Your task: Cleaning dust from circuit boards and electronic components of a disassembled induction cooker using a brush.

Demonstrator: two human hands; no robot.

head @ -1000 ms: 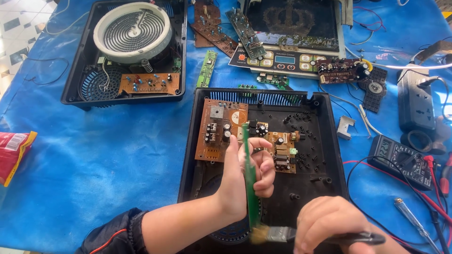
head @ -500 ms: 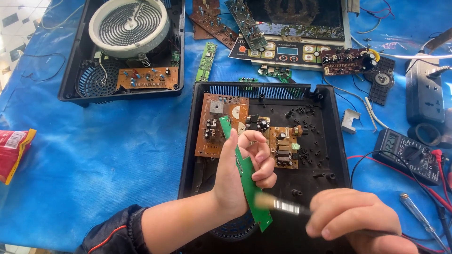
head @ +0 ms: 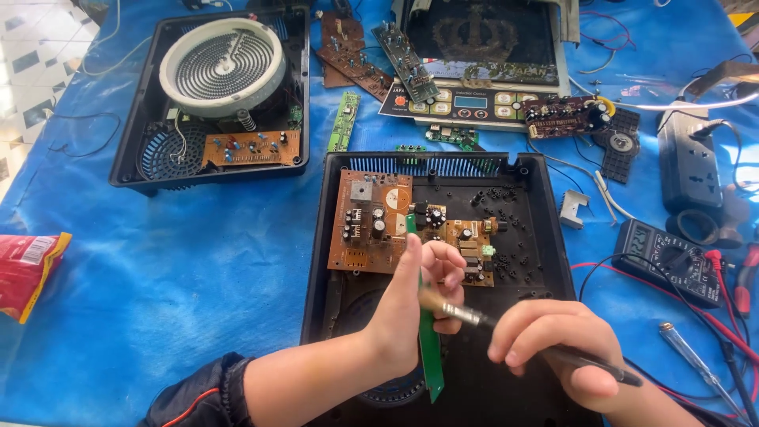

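My left hand (head: 415, 304) grips a long narrow green circuit board (head: 429, 356), held nearly upright over an open black appliance case (head: 316, 237). My right hand (head: 561, 348) holds a small brush (head: 466, 315) with a dark handle; its bristle end rests against the green board beside my left fingers. Inside the case, a brown circuit board (head: 368, 221) with capacitors and a heat sink lies at the upper left, and a smaller brown board (head: 466, 245) sits just beyond my left hand.
A second open case with a white coil heater (head: 223, 67) stands at the upper left. A glass cooktop panel (head: 482, 55) and loose boards lie at the top. A multimeter (head: 668, 261), power strip (head: 696, 170) and screwdriver (head: 696, 360) are on the right. A red packet (head: 28, 269) lies far left.
The green board tilted and lowered in my left hand. My right hand rose from the bottom edge, bringing the brush tip up against the board near my left fingers.
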